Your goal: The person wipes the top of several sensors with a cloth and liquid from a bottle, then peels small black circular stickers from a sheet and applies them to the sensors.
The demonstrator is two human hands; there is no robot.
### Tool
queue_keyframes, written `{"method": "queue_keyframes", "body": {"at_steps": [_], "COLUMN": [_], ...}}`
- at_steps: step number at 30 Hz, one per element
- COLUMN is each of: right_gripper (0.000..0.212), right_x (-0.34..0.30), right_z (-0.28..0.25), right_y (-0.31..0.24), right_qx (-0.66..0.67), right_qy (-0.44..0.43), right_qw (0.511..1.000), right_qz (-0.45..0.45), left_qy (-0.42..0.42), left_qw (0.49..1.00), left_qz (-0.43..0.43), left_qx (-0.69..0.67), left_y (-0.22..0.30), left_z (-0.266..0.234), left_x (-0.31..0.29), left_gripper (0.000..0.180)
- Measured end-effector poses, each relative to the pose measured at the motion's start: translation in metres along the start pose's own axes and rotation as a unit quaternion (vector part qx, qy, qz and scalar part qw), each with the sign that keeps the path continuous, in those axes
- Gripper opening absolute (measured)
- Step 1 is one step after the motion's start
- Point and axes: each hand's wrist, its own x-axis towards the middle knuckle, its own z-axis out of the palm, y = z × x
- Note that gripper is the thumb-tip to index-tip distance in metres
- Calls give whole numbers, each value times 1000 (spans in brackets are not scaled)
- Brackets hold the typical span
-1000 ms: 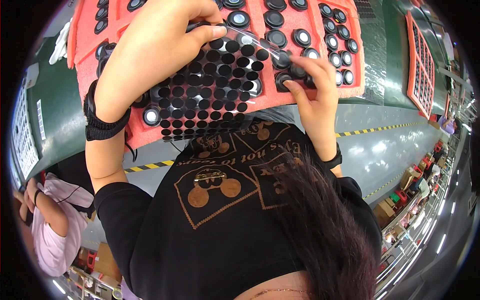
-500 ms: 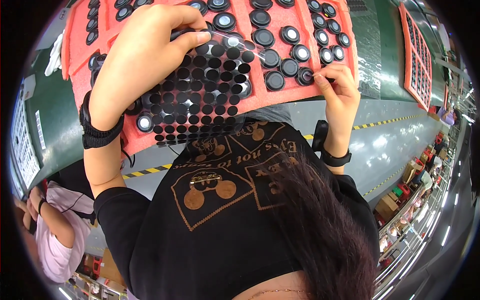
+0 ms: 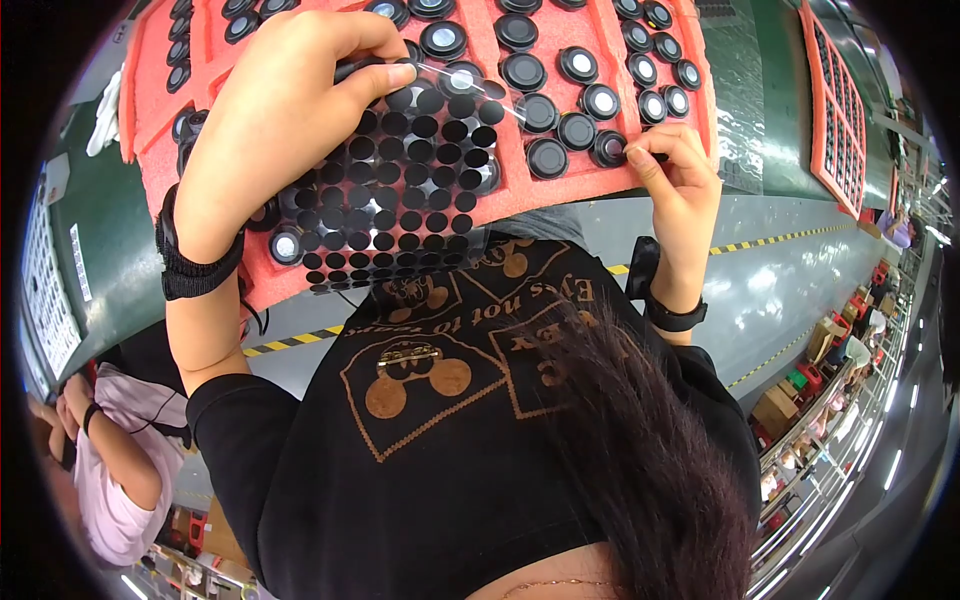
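Note:
My left hand is closed, thumb and fingers pinching the top edge of a clear sheet of round black stickers. The sheet hangs over the near left part of a pink foam tray and lets some round black parts show through. At the tray's near right, my right hand is closed in a pinch at the rim of a round black part. Whatever lies between those fingertips is too small to name. Beside it sit more round black parts, one with a pale round centre and one with a dark face.
The tray rests on a green table. Another pink tray with dark parts stands at the far right. White gloves lie left of my tray. A person in a pink top sits at lower left, arms folded in.
The sticker sheet and tray appear shifted very slightly left in the view. My right fingertips stay at the same round black part, and both hands keep their pinch.

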Motion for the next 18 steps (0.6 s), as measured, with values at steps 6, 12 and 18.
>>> {"method": "queue_keyframes", "body": {"at_steps": [6, 12, 18], "right_gripper": [6, 9, 16], "right_x": [1, 2, 7], "right_z": [1, 5, 15], "right_y": [-2, -2, -16], "right_qx": [-17, -94, -84], "right_qy": [-8, 7, 114], "right_qw": [1000, 994, 990], "right_qz": [-5, -46, -5], "left_qy": [-2, 2, 7], "left_qw": [1000, 1000, 1000], "left_qz": [13, 13, -1], "left_qx": [13, 18, -5], "left_y": [-2, -2, 3], "left_z": [-1, -2, 2], "left_x": [0, -1, 1], "left_gripper": [14, 14, 12]}}
